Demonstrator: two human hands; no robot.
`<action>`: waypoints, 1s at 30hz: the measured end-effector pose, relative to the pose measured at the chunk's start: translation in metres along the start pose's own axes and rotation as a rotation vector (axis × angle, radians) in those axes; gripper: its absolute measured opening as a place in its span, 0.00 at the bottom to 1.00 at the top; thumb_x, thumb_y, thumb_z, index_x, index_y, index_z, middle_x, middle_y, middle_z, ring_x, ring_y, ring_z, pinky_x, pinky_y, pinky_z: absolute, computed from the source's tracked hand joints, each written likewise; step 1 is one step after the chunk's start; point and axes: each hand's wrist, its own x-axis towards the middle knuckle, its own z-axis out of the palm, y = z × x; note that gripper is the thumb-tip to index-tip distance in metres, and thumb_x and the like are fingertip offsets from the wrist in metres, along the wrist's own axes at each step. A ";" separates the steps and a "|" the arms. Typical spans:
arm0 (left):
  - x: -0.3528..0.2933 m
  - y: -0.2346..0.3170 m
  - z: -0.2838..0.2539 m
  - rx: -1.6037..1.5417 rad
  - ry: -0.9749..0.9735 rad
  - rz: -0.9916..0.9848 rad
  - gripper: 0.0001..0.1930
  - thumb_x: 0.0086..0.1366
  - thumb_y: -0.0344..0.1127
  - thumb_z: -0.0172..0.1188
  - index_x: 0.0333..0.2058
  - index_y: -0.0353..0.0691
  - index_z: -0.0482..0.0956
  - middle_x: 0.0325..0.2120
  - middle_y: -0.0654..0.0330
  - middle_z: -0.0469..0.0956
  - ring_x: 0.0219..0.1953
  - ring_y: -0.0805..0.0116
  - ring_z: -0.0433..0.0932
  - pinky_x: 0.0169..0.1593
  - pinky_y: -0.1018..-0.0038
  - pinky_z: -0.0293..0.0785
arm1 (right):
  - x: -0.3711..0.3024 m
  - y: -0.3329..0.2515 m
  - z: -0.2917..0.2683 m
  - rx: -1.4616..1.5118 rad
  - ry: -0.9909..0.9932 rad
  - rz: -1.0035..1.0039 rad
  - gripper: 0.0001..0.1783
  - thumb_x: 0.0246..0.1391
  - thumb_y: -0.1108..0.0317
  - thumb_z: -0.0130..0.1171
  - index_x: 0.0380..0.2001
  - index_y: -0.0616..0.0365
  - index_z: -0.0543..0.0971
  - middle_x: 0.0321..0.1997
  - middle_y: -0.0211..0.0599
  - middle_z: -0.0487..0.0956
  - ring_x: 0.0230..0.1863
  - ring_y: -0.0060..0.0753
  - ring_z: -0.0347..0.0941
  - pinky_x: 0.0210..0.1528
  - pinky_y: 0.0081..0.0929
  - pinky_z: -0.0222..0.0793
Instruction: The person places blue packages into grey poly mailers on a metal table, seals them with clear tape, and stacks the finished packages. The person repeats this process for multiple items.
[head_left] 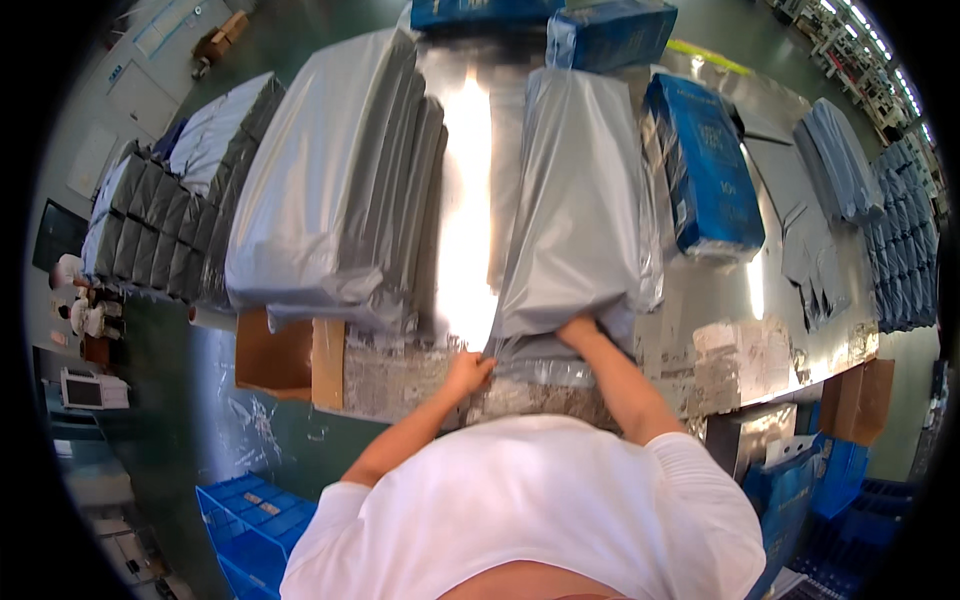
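Under my camera I have a broad worktable of shiny silver metal (465, 230), glaring brightly between its loads. Its front edge looks scuffed to me, with pale, peeling patches (728, 352). On the left I see a thick stack of long, glossy grey plastic-wrapped packages (310, 180), leaning against one another. Across the bare strip, a long, wrinkled grey plastic bag (575, 190) lies lengthwise, its near end close to the front edge. Just right of it I find a blue, film-wrapped oblong pack (705, 170). Further right, thin flat grey sheets (805, 245) with jagged near ends lie against the metal.
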 end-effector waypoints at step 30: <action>-0.022 -0.081 -0.043 -0.325 -0.178 0.074 0.14 0.56 0.27 0.52 0.43 0.37 0.72 0.38 0.49 0.74 0.41 0.63 0.74 0.45 0.71 0.71 | -0.377 0.028 -0.060 -0.153 -0.872 0.576 0.18 0.41 0.69 0.50 0.40 0.52 0.72 0.43 0.44 0.71 0.41 0.47 0.70 0.40 0.38 0.68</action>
